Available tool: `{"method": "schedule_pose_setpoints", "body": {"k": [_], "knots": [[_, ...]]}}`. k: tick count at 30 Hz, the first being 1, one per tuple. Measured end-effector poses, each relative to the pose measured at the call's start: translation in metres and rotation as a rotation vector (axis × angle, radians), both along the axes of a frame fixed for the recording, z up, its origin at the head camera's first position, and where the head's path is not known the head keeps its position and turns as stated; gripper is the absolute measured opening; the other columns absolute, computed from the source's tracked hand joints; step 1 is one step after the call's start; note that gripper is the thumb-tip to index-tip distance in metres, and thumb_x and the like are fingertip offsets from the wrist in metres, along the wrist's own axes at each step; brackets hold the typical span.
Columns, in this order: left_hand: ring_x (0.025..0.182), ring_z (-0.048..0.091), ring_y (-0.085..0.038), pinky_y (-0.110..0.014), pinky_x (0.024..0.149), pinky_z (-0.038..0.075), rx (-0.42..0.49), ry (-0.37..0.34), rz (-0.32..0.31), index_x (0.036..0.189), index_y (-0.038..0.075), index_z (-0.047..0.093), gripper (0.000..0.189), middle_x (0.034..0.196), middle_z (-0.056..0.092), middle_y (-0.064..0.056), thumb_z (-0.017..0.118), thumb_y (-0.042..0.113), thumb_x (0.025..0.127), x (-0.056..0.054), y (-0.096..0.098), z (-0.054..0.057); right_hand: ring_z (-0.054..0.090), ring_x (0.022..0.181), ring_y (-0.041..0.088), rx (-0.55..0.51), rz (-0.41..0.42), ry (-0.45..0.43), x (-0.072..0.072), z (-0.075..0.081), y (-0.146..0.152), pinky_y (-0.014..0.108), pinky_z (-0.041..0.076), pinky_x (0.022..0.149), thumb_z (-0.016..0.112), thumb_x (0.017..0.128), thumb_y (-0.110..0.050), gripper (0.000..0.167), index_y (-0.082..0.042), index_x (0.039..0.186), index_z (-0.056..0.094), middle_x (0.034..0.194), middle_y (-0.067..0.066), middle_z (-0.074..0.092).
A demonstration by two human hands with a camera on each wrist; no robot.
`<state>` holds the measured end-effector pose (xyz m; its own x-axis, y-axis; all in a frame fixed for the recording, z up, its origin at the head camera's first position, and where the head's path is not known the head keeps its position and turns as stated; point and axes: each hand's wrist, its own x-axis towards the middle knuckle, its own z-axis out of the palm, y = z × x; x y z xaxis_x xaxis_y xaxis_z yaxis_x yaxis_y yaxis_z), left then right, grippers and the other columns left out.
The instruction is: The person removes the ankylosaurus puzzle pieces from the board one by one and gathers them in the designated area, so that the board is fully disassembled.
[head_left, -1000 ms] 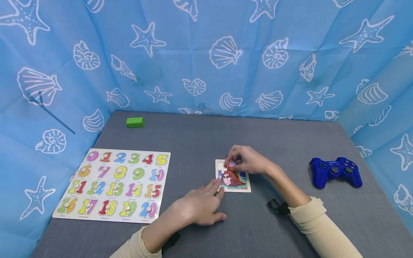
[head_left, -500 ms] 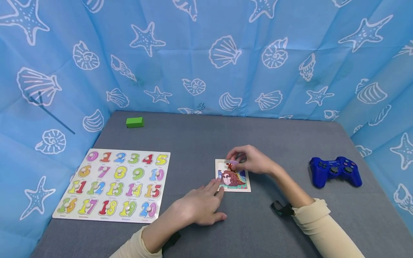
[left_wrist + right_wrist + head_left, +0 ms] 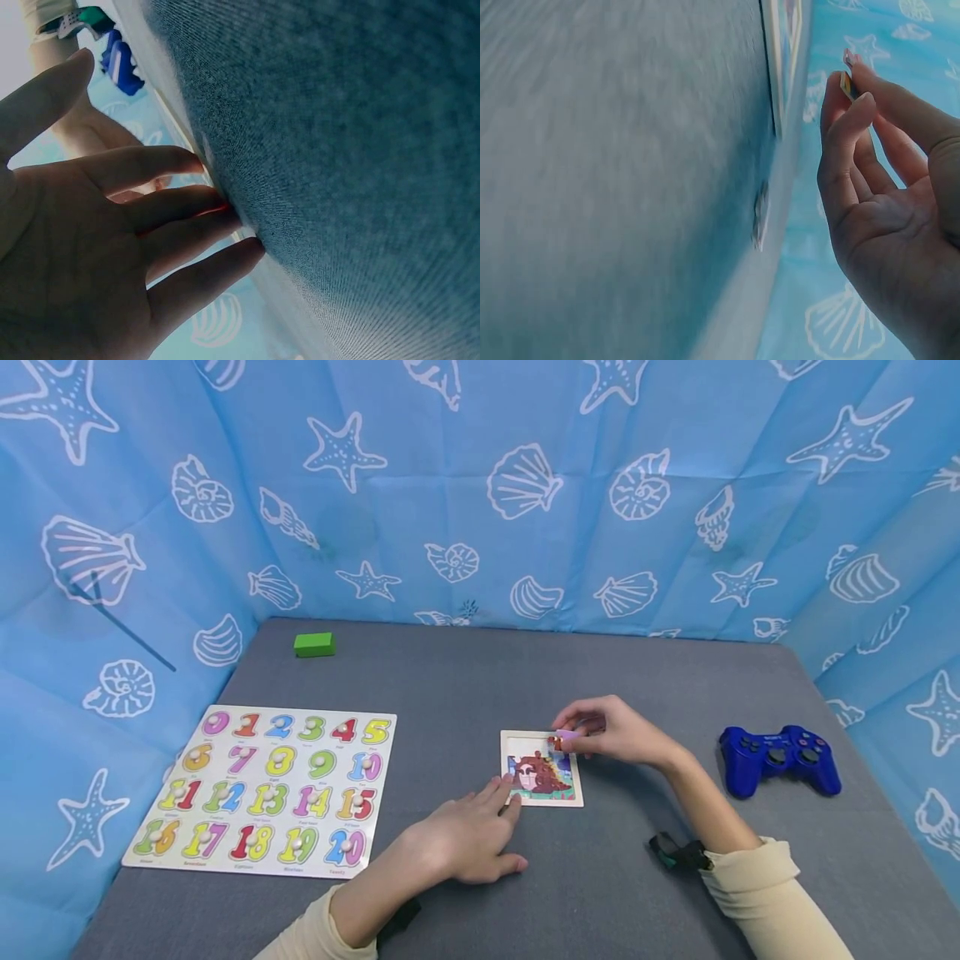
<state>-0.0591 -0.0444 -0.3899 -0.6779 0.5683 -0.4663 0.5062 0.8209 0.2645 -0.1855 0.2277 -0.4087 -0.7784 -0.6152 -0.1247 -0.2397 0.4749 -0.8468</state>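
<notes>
The left hand [image 3: 474, 841] rests, straight-fingered, on the tray [image 3: 555, 803] by its near-left corner; toward the desk's [image 3: 585, 877] left edge, the board [image 3: 298, 750] is filled with numbers [image 3: 250, 843]. Over the tray's far-right corner, above its part-filled picture, the right hand [image 3: 611, 732] pinches a piece [image 3: 559, 740]. Orienting that piece seems the step in hand, and the next move would call for a steady tray and a light pinch.

Left hand [image 3: 472, 841] palm down, fingers extended, thumb apart; right hand [image 3: 611, 731] raised, thumb and fingers pinching.
</notes>
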Motion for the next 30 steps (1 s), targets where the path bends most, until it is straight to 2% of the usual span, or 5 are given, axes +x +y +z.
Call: {"method": "schedule_pose_setpoints", "body": {"k": [5,16,30], "knots": [[0.171,0.021,-0.024,-0.046,0.133,0.037,0.005,0.014,-0.004,0.168,0.011,0.041,0.080,0.184,0.020,-0.009,0.061,0.058,0.107,0.001,-0.001,0.001,0.075,0.082,0.019,-0.016,-0.021,-0.005,0.001,0.004,0.019,0.035,0.064,0.069,0.078,0.099,-0.007,0.026,0.002,0.123,0.075,0.110,0.020,0.077],[0.171,0.022,-0.023,-0.045,0.132,0.037,0.016,0.024,-0.010,0.168,0.011,0.041,0.079,0.183,0.020,-0.009,0.061,0.057,0.107,0.002,-0.002,0.000,0.075,0.086,0.014,0.062,-0.088,-0.005,-0.002,0.004,0.057,0.033,0.063,0.072,0.075,0.101,-0.009,0.029,0.002,0.128,0.075,0.118,0.022,0.078],[0.171,0.021,-0.023,-0.044,0.132,0.037,0.008,0.022,-0.016,0.168,0.011,0.041,0.079,0.183,0.020,-0.009,0.061,0.057,0.107,0.003,-0.001,0.000,0.070,0.078,0.004,0.112,-0.122,0.055,-0.008,-0.009,0.079,0.027,0.062,0.068,0.072,0.101,-0.001,0.027,0.009,0.126,0.074,0.108,0.022,0.080]]}}
